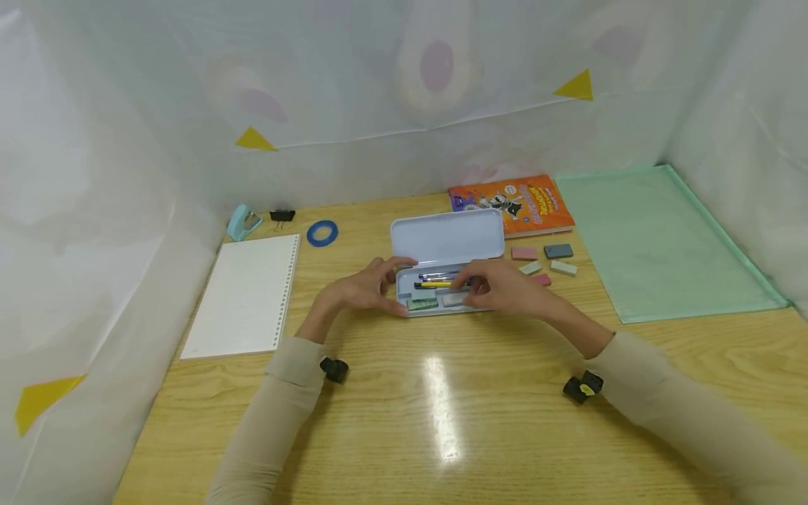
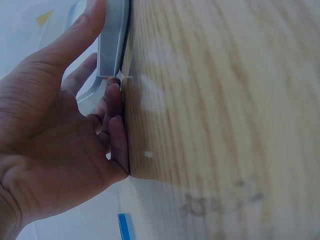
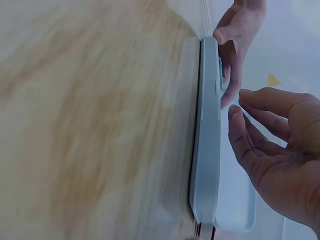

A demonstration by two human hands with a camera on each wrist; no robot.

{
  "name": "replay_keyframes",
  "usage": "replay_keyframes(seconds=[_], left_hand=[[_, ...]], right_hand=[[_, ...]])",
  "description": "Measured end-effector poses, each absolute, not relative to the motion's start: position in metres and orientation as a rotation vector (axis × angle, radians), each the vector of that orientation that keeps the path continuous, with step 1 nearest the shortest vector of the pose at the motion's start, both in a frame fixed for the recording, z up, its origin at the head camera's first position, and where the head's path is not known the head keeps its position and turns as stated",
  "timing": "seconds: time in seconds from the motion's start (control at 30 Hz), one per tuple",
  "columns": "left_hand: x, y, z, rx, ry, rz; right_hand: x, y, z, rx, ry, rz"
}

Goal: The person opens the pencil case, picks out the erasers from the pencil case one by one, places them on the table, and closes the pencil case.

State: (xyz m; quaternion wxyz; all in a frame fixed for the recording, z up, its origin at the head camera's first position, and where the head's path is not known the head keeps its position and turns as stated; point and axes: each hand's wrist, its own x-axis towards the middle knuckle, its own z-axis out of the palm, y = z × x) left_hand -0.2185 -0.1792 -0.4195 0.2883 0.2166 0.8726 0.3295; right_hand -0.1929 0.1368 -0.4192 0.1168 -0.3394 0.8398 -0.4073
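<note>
Bracing the left end of the pencil case [image 3: 206,135]: left hand [image 1: 362,287] grips across it, thumb near, finger far, presumably against sliding. Right hand [image 1: 505,286] over right half, fingertips drawn close by the yellow pen [image 1: 434,285]; cannot tell whether anything is pinched. Case sits mid-table, lid [image 1: 447,237] tipped far, likely for access, masking part of the orange book [image 1: 536,203]. Right hand obstructs view of contents. Loose erasers [image 1: 524,253] just right; blue tape [image 1: 311,236], notebook [image 1: 246,294] left.

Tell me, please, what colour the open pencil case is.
The pencil case is pale blue, best seen in the head view.
</note>
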Motion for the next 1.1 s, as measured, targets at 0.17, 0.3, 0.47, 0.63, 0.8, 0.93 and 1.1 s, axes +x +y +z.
replay_keyframes(seconds=[0.17,0.3,0.47,0.63,0.8,0.93,1.1], left_hand=[[-0.219,-0.180,-0.419,0.583,2.332,0.872],[-0.219,-0.179,-0.420,0.596,2.334,0.865],[-0.219,-0.179,-0.421,0.586,2.339,0.865],[-0.217,-0.179,-0.419,0.585,2.340,0.869],[-0.217,-0.180,-0.416,0.588,2.337,0.878],[-0.218,-0.180,-0.416,0.581,2.338,0.881],[-0.218,-0.181,-0.419,0.590,2.334,0.874]], right_hand=[[-0.194,0.119,-0.420,-1.017,2.467,-1.184],[-0.195,0.111,-0.421,-1.024,2.476,-1.169],[-0.197,0.109,-0.420,-0.979,2.487,-1.141],[-0.195,0.115,-0.417,-0.958,2.549,-1.083],[-0.193,0.120,-0.416,-0.960,2.606,-1.042],[-0.192,0.122,-0.416,-0.978,2.608,-1.023],[-0.192,0.125,-0.417,-0.956,2.636,-0.973]])
